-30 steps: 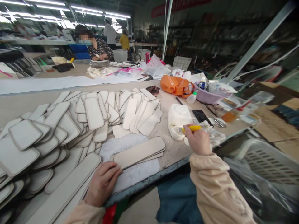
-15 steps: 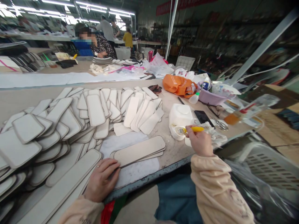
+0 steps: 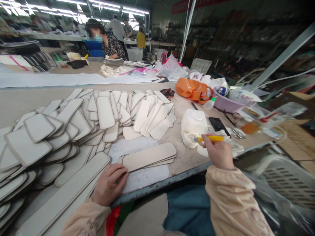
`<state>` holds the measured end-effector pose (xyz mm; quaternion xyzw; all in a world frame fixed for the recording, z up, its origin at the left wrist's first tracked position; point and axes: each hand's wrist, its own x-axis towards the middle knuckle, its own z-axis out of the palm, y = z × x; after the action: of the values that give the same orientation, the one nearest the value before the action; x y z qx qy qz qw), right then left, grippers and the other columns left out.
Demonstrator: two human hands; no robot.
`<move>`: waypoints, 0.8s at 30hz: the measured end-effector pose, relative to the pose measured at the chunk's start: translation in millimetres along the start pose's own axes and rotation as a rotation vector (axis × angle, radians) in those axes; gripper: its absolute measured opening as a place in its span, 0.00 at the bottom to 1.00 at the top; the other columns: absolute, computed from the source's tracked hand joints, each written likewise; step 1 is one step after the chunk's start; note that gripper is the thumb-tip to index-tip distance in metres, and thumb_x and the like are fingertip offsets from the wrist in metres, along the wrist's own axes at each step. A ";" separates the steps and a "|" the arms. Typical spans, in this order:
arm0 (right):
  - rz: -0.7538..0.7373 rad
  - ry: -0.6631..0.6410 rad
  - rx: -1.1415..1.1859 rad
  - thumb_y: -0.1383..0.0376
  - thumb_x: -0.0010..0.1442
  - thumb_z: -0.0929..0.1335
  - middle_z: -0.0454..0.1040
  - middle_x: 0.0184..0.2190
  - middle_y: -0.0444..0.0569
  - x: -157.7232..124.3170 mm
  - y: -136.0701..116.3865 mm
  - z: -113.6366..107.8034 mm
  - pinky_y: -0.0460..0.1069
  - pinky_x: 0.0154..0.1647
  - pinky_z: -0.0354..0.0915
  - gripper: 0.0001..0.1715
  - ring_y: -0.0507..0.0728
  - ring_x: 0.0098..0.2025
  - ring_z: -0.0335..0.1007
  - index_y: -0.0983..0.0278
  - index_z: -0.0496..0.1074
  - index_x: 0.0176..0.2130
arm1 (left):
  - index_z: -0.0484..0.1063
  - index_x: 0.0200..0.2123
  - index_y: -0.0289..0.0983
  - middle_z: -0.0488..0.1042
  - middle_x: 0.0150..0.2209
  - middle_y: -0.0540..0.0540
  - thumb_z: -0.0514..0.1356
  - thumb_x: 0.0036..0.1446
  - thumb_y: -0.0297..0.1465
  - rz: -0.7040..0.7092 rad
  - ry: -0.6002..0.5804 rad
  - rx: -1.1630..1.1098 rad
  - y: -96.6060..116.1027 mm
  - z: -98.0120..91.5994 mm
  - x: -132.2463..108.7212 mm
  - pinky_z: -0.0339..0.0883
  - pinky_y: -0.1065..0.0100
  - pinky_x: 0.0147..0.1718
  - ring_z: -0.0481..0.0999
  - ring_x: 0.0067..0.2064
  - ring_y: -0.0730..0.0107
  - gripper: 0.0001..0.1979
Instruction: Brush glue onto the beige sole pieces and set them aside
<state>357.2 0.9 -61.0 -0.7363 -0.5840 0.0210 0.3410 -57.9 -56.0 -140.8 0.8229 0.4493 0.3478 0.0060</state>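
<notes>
My right hand [image 3: 220,151] grips a yellow-handled brush [image 3: 213,138]. Its tip is at the cut opening of a white plastic jug [image 3: 194,119] lying on the table, and pale residue coats the rim. My left hand [image 3: 110,184] rests at the left end of a small stack of long, round-cornered beige panels [image 3: 150,155], its bent fingers touching that end and the thumb apart. The panels lie partly on a white sheet [image 3: 147,177]. Beside my left hand is a longer pale panel [image 3: 66,193] with a dark edge.
Many overlapping pale panels [image 3: 105,111] cover the table's left side. Beyond the jug lie a phone [image 3: 218,126], scissors [image 3: 238,133], an orange bag [image 3: 193,89] and a purple basin [image 3: 227,105]. A slotted plastic basket [image 3: 283,178] stands below the table's right edge. A co-worker [image 3: 112,46] sits across.
The whole view has shifted slightly to the right. The brush stays at the jug's opening in my right hand, and my left hand keeps its place by the panel stack.
</notes>
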 end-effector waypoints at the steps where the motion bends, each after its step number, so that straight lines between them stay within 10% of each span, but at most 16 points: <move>1: -0.004 -0.019 0.000 0.47 0.61 0.62 0.77 0.25 0.48 0.1 0.3 0.9 0.49 0.28 0.61 0.26 0.58 0.28 0.74 0.62 0.76 0.30 | 0.74 0.38 0.37 0.74 0.39 0.43 0.63 0.54 0.26 -0.002 0.004 0.004 0.2 0.1 -0.3 0.70 0.61 0.42 0.74 0.41 0.64 0.07; 19: -0.112 0.202 0.040 0.52 0.61 0.65 0.75 0.28 0.50 -9.1 -20.8 -10.1 0.54 0.37 0.64 0.19 0.62 0.35 0.73 0.62 0.75 0.40 | 0.75 0.36 0.38 0.76 0.37 0.44 0.62 0.55 0.26 -0.054 0.018 -0.074 3.3 -0.2 -1.7 0.70 0.63 0.39 0.74 0.38 0.67 0.05; 24: 0.033 0.201 0.518 0.56 0.59 0.68 0.69 0.22 0.45 -23.0 -59.0 -0.5 0.51 0.22 0.60 0.11 0.55 0.21 0.62 0.61 0.71 0.36 | 0.76 0.36 0.38 0.76 0.36 0.45 0.62 0.56 0.27 -0.077 0.007 -0.065 1.5 2.5 -4.7 0.69 0.63 0.39 0.73 0.38 0.67 0.04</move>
<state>300.3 -14.5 -38.0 -0.6325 -0.5103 0.1023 0.5737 -57.0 -59.6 -144.9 0.8030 0.4693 0.3645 0.0448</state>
